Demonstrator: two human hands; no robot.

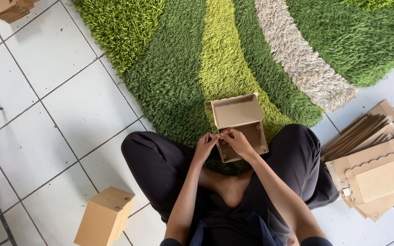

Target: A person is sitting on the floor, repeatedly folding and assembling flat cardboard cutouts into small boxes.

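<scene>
A small brown cardboard box (240, 125) with a scalloped lid standing open sits in front of my crossed legs, partly over the green rug. My left hand (204, 146) pinches the box's near left wall at its top edge. My right hand (237, 140) meets it there, fingers closed on the same flap of the left wall. Both hands touch each other at the fingertips. The inside of the box looks bare.
A stack of flat cardboard box blanks (375, 166) lies on the white tiles at my right. A finished closed box (104, 217) stands by my left knee. More folded cardboard (11, 8) sits at the top left. A shaggy green and beige rug (233, 50) lies ahead.
</scene>
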